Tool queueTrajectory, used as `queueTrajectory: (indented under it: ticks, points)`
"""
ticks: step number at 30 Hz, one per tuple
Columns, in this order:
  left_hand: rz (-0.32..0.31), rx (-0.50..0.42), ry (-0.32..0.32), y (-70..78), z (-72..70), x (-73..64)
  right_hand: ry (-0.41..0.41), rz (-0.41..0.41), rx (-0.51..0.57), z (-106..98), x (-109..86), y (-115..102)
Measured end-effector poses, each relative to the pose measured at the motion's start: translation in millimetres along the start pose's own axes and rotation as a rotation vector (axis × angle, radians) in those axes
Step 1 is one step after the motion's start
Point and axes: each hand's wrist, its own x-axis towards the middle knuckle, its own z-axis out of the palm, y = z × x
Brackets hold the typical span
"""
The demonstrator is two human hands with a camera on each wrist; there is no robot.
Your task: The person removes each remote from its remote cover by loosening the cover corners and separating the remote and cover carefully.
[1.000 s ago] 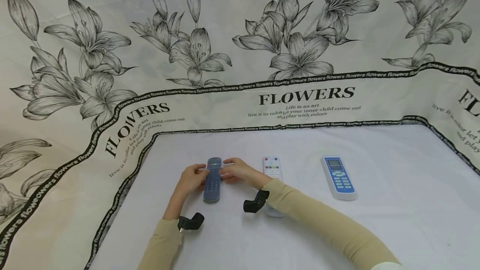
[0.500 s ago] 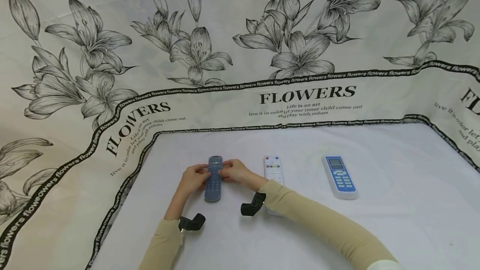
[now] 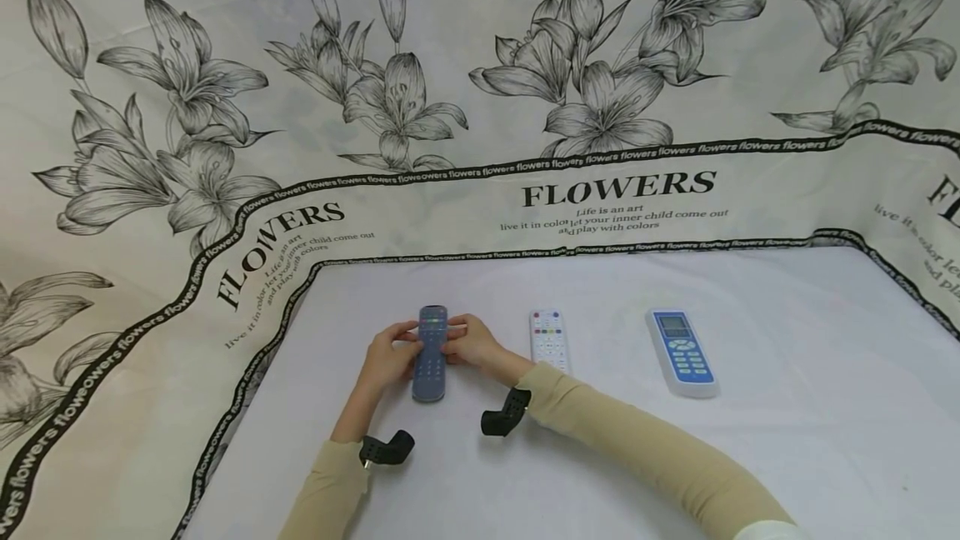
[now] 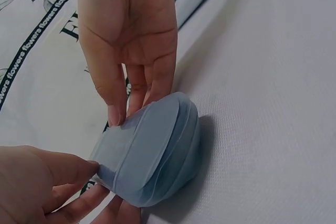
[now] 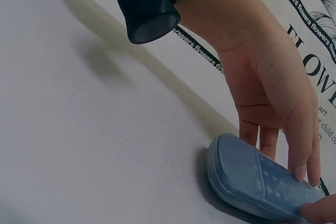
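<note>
A blue-grey remote control (image 3: 430, 369) stands lengthwise on the left part of the white cloth, its keypad facing up. My left hand (image 3: 388, 358) pinches its left edge, the thumb near the upper keys. From the other side my right hand (image 3: 478, 344) pinches the right edge at about the same height. In the left wrist view the rounded near end of the remote (image 4: 152, 150) shows, with the right hand (image 4: 128, 30) above it and the left hand (image 4: 37, 184) at lower left. The right wrist view has the left hand (image 5: 268, 82) at the remote (image 5: 241, 174); only a right fingertip (image 5: 320, 211) appears there.
A white remote (image 3: 550, 336) with coloured buttons lies right of the hands, its lower part hidden by the right sleeve (image 3: 600, 415). Farther right lies a blue-and-white remote (image 3: 682, 352) with a small screen. A flower-printed curtain (image 3: 465, 215) borders the cloth's far side.
The right hand's fingers have closed in on the blue-grey remote's edge. The remote's far end has shifted slightly up in the head view; the other two remotes stay in place.
</note>
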Motion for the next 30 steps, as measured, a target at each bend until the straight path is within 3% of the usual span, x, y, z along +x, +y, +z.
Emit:
queueTrajectory:
  ticks: [20, 30]
  points:
    - [-0.106, -0.183, -0.006, 4.6, 1.7, -5.3, -0.022, -0.028, -0.013, -9.2, -1.6, -1.2]
    - [-0.083, -0.330, -0.045, 13.3, -0.4, -5.1, -0.077, -0.070, 0.010, -19.8, -7.7, -5.1]
